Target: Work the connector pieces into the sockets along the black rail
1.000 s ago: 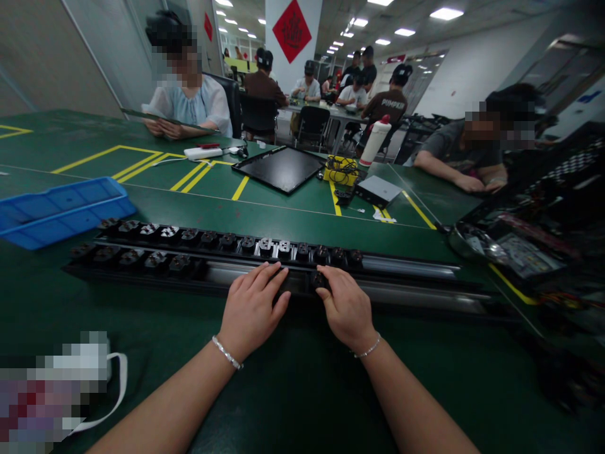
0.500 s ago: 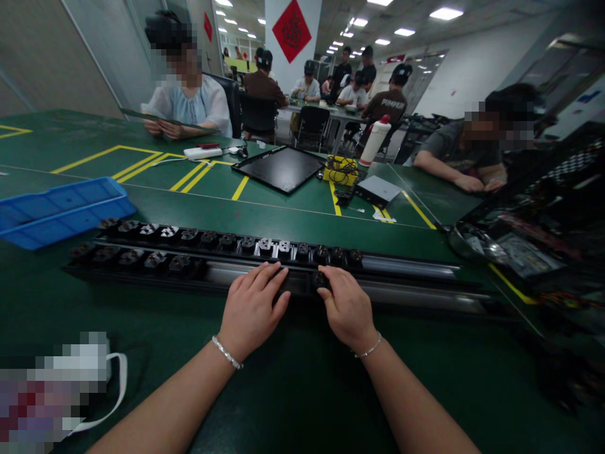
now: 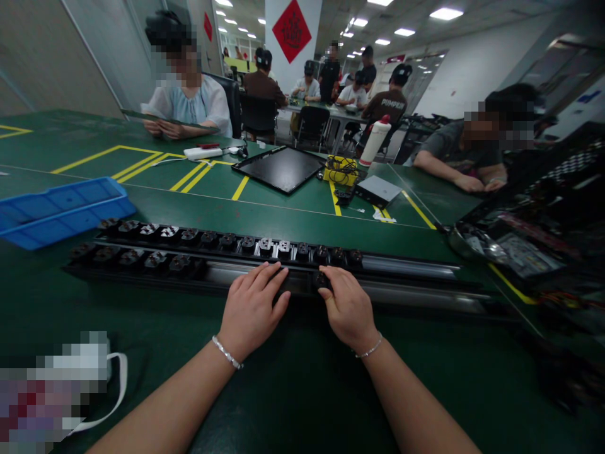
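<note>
left hand (image 3: 250,309) and right hand (image 3: 347,309) on near rail (image 3: 416,292), bin (image 3: 61,211) far left

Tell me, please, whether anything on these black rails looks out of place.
Nothing spilled or broken. On the far rail, four white-faced modules break the black row. On the near rail, one module at the right hand sits apart from the left group.

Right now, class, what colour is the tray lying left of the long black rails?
The tray is blue, clearest in the head camera view.
</note>
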Action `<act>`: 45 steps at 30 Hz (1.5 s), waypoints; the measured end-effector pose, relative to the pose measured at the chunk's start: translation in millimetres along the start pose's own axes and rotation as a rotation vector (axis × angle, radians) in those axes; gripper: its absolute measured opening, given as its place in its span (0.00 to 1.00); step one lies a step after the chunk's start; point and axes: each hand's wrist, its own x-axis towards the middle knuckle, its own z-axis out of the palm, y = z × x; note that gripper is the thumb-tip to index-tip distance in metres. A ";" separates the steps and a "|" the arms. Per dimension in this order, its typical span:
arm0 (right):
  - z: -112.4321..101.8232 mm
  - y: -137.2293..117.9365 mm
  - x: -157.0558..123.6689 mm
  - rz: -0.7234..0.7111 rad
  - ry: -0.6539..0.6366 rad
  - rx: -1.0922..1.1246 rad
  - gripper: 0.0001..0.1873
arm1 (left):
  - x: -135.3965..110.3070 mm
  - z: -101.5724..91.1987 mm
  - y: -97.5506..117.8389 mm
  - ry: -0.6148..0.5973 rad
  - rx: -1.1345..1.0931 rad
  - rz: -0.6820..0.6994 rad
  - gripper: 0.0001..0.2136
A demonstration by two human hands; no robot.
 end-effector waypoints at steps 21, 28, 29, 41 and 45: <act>-1.3 3.3 0.2 -0.019 0.001 0.017 0.17 | 0.4 0.4 -0.3 -0.005 0.011 -0.007 0.18; -4.4 2.9 1.3 0.030 -0.037 0.034 0.18 | 0.6 -0.7 0.0 0.006 0.001 -0.005 0.18; -5.4 3.3 1.7 0.041 -0.049 0.039 0.18 | 0.6 -0.4 -0.1 0.011 -0.002 -0.004 0.18; -18.2 6.3 4.7 0.123 -0.211 -0.006 0.19 | 0.5 0.6 -0.4 0.020 -0.003 -0.004 0.18; -20.6 6.4 4.6 0.170 -0.248 -0.021 0.19 | 0.6 1.4 -0.9 0.014 -0.013 -0.005 0.18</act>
